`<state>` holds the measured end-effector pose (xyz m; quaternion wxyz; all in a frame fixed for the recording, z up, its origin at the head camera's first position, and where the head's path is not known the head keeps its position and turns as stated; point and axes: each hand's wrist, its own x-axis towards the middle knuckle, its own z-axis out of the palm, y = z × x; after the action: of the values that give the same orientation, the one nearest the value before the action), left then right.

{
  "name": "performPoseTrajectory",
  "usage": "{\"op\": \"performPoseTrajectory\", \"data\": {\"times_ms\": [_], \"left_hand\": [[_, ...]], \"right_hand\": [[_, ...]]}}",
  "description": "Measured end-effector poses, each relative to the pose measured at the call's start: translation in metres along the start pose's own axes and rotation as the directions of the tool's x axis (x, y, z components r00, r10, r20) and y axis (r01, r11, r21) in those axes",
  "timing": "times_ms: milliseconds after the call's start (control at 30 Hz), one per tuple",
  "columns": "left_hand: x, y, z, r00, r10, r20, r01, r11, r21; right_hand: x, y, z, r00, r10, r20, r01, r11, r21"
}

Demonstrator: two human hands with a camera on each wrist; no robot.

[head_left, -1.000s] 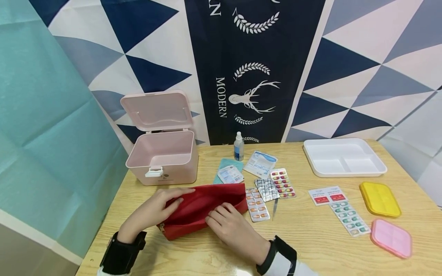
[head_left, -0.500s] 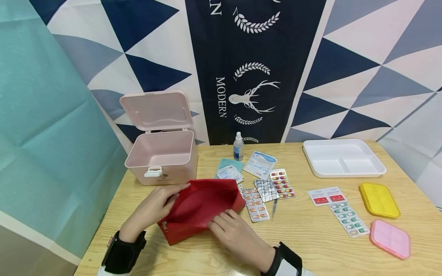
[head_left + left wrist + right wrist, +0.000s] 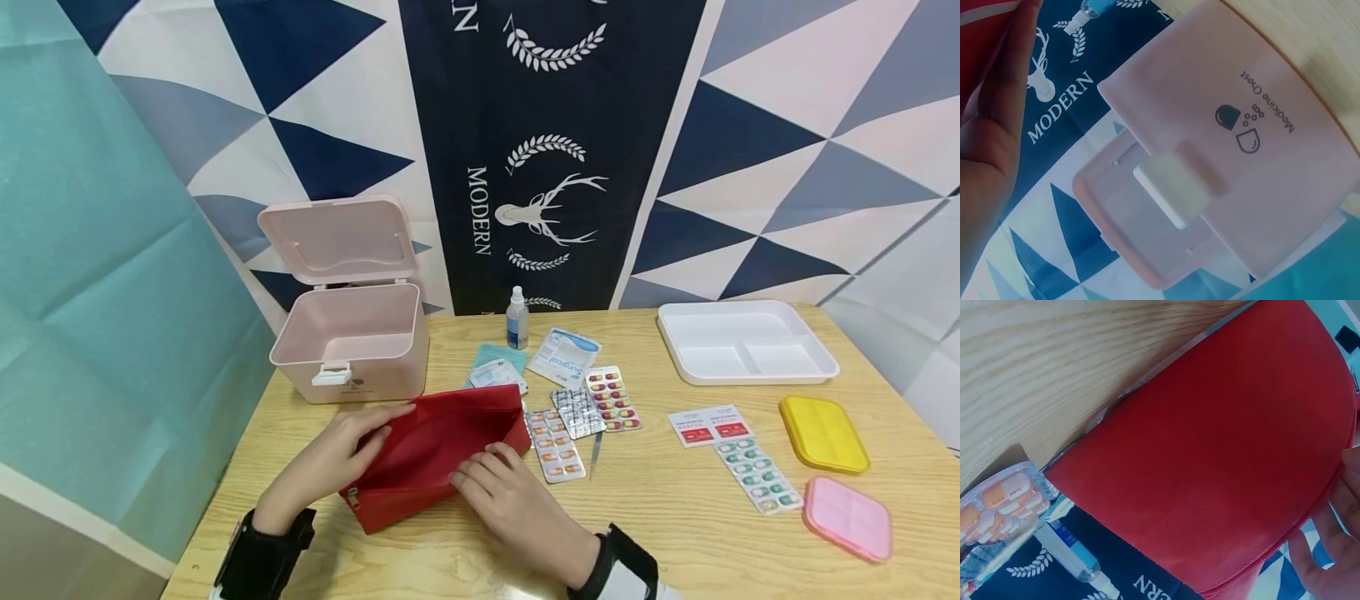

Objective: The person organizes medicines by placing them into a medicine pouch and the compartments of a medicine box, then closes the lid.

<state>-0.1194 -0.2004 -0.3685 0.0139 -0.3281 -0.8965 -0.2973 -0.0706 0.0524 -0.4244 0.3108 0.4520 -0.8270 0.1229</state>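
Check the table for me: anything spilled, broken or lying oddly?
Nothing stands out. The red fabric pouch is held open by both hands, the pink plastic medicine box stands upright with its lid up, and the blister packs lie flat.

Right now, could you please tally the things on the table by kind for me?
Blister packs: 4
Pill boxes: 2
Sachets: 3
Spray bottle: 1
Red pouch: 1
Pink chest: 1
White tray: 1
Tweezers: 1
Total: 14
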Motion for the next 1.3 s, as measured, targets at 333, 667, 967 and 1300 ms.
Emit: {"op": "performPoseTrajectory", "data": {"times_ms": [333, 667, 967, 1300], "left_hand": [[-0.002, 0.002, 0.0, 1.0, 0.001, 0.027, 0.001, 0.997, -0.073], [-0.005, 0.004, 0.0, 0.999, -0.008, 0.048, 0.013, 0.996, -0.09], [-0.007, 0.004, 0.0, 0.998, -0.012, 0.057, 0.017, 0.995, -0.098], [-0.01, 0.004, 0.0, 0.998, -0.014, 0.061, 0.022, 0.992, -0.127]], "right_hand": [[-0.008, 0.013, -0.01, 0.96, 0.203, -0.191, -0.193, 0.979, 0.07], [-0.042, 0.05, -0.009, 0.84, 0.542, -0.027, -0.543, 0.835, -0.089], [-0.049, 0.053, 0.001, 0.74, 0.645, 0.189, -0.611, 0.763, -0.212], [-0.047, 0.052, 0.009, 0.693, 0.675, 0.253, -0.619, 0.737, -0.271]]}}
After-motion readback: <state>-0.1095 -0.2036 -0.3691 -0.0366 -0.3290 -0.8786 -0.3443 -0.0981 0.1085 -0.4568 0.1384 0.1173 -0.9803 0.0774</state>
